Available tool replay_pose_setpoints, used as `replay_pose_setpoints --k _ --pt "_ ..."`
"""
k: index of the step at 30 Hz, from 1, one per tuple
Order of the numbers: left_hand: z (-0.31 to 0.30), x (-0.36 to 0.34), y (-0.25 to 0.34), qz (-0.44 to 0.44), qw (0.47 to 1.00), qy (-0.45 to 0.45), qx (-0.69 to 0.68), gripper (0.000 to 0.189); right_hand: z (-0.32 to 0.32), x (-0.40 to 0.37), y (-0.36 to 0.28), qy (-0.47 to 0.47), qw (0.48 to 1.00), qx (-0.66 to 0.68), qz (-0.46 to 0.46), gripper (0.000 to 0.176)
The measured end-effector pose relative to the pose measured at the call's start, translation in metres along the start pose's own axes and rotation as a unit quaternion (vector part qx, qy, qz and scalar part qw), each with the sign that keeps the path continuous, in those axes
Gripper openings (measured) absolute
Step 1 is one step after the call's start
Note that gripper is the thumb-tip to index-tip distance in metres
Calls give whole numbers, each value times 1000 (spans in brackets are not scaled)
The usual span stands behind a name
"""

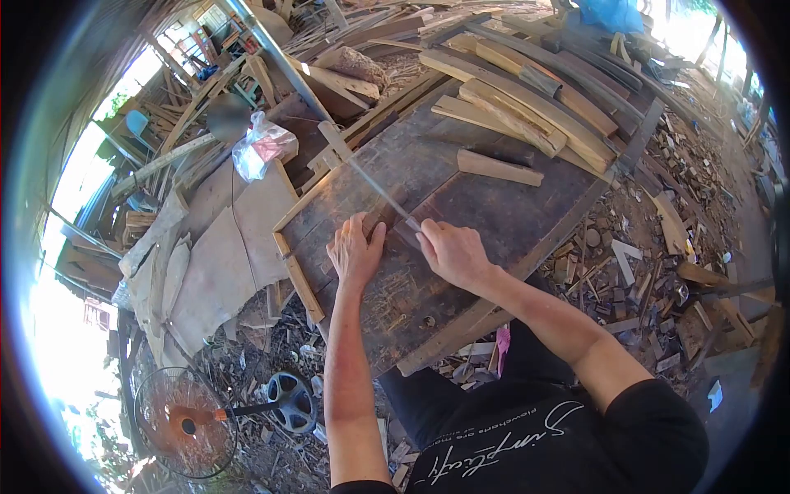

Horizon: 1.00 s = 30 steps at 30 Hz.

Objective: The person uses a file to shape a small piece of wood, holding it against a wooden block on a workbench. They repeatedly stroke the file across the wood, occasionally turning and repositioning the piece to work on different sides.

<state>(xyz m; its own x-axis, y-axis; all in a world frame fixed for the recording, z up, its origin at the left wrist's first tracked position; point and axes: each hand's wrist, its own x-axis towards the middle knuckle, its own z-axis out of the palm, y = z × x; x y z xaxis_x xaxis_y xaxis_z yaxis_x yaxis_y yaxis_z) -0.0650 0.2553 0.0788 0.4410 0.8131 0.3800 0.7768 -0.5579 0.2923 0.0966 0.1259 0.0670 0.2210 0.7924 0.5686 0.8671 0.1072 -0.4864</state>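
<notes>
My right hand [454,253] is closed around the near end of a long, thin metal tool [374,183]. The tool slants away to the far left across a worn dark wooden tabletop [428,300], and a pale wooden piece [334,142] shows at its far end. I cannot make out exactly what tool it is. My left hand [355,251] lies palm down on the tabletop to the left, fingers stretched forward and thumb apart. Whether a dark piece of wood lies under its fingers is hard to tell. A short wooden offcut [499,167] rests beyond my right hand.
Curved wooden planks [527,103] are piled at the table's far right. A plastic bag [263,146] sits past its left edge, near a metal pole [280,58]. An orange-centred fan [188,424] stands at lower left. Wood scraps [609,272] litter the ground.
</notes>
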Motion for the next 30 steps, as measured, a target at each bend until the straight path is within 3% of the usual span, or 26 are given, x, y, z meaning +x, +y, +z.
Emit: replay_pose_setpoints --k 6,14,21,27,30 --pt "-4 1 6 -43 998 -18 -30 43 15 15 -7 -42 999 3 -16 16" --pt "4 1 7 -30 999 31 11 38 20 14 -7 -79 996 -21 -22 12" --pt "0 -2 10 -23 999 26 25 35 16 21 -18 -104 992 -65 -7 11" --pt "2 -3 7 5 999 36 34 32 30 43 -24 -72 992 -94 -36 8" --pt "0 -2 10 -23 999 14 38 33 13 25 -25 -106 989 -97 -28 7"
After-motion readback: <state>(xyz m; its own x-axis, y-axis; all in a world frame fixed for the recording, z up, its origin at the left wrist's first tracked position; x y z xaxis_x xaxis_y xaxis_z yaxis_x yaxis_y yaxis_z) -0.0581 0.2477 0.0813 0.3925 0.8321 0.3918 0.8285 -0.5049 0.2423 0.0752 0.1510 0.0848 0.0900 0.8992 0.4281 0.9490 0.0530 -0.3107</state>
